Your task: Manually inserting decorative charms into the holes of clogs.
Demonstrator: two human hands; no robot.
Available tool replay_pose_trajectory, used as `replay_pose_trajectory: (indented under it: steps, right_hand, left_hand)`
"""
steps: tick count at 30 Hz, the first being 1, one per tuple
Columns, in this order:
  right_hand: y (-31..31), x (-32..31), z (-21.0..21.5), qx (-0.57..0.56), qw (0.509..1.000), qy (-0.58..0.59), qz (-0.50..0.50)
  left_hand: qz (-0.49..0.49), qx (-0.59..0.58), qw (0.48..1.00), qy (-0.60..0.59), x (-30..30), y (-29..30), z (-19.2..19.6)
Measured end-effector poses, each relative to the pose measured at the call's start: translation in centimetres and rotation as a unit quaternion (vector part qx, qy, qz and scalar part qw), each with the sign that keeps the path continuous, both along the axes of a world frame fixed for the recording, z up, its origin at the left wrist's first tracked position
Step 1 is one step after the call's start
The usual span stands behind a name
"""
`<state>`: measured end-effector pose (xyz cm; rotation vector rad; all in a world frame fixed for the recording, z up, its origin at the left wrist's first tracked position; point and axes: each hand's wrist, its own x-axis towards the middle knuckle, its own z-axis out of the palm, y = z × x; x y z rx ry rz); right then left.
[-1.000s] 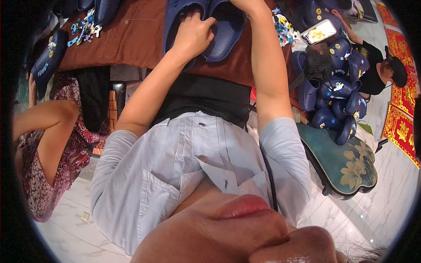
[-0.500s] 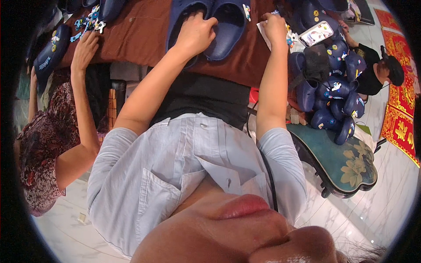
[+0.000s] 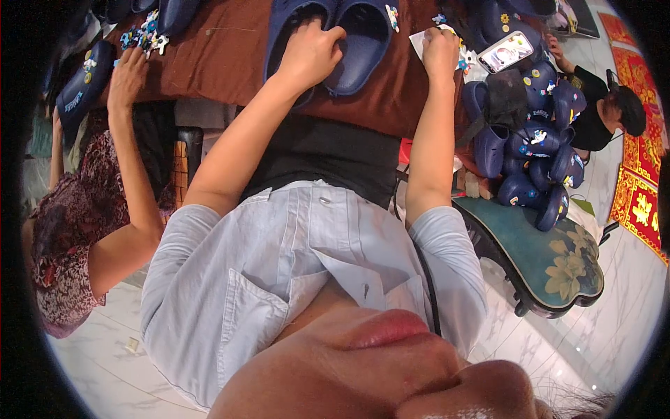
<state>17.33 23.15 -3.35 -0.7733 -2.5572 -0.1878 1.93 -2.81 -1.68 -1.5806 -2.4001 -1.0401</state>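
Observation:
A pair of navy clogs lies side by side at the top middle of the brown cloth: a left clog (image 3: 278,49) and a right clog (image 3: 361,52). My left hand (image 3: 310,54) is closed on the left clog, its fingers inside the opening and its thumb toward the right clog. A small white charm (image 3: 392,19) lies just right of the pair. Farther right, my right hand (image 3: 441,56) has its fingers curled down over white paper (image 3: 417,43), beside small colourful charms (image 3: 466,61). Its fingertips are hidden, so what they hold does not show.
A phone (image 3: 505,52) lies right of my right hand, near a heap of decorated navy clogs (image 3: 530,140). A green floral stool (image 3: 537,251) stands below. At left, a co-worker's hand (image 3: 128,77) reaches toward more charms (image 3: 148,33), near another clog (image 3: 84,87).
My right hand has shifted slightly down and its fingers look more curled. The co-worker's hand at left has moved a little left. My left hand stays on the clog.

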Motion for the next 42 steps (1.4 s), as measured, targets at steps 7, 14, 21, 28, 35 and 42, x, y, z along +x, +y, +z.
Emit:
replay_pose_trajectory:
  steps: [7,14,21,28,35,42]
  right_hand:
    - [1.1,0.2,-0.2,-0.023,0.999,0.032,0.004]
    - [0.3,-1.2,2.3,-0.124,0.976,0.176,0.020]
    - [-2.0,-5.7,7.1,-0.305,0.907,0.257,0.137]
    - [-5.5,-10.1,9.7,-0.414,0.878,0.160,0.182]
    - [-5.0,-12.5,8.4,-0.398,0.900,0.051,0.173]
    - [-4.8,-13.5,7.4,-0.477,0.860,0.085,0.161]
  left_hand:
    - [0.003,0.016,1.000,0.014,-0.2,0.1,-0.2]
    - [-0.002,0.021,1.000,0.005,-0.2,0.3,-0.4]
    - [0.009,0.009,1.000,0.008,-0.1,0.1,-0.7]
    - [0.008,0.008,1.000,-0.002,0.1,0.0,-0.3]
    - [0.011,0.003,1.000,-0.010,0.4,-0.1,-0.1]
    - [0.008,0.008,1.000,0.002,0.3,0.1,-0.5]
